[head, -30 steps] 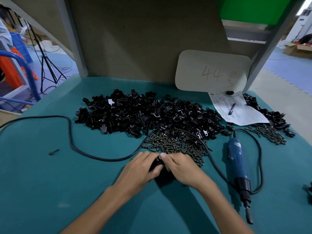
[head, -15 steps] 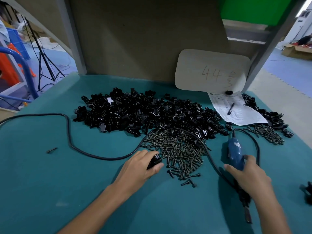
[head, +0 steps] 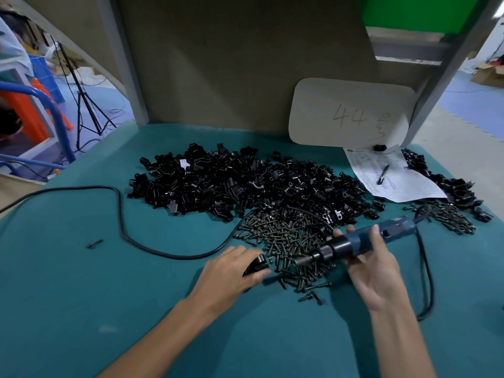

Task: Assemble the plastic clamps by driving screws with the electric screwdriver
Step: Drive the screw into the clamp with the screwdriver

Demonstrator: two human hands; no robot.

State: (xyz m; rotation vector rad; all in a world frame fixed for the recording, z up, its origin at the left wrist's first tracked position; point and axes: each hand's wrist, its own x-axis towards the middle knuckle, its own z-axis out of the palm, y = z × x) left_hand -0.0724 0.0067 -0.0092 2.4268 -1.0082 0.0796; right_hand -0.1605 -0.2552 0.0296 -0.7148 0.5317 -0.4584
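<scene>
The left hand [head: 234,271] lies on the green table [head: 81,309], fingers curled over a black clamp [head: 256,266] and pinning it to the cloth. The right hand [head: 373,266] is wrapped round the blue screwdriver [head: 362,241], holding it clear of the table and nearly level, its black nose and bit pointing left toward the clamp but not touching it. Between and just beyond the two hands lies a heap of screws [head: 283,238], some scattered toward the wrists. Farther out is a broad pile of clamp parts [head: 245,184]. The cord [head: 425,274] loops down right of the right hand. Beyond that hand lies a paper [head: 392,178] with a pen [head: 381,174] on it.
</scene>
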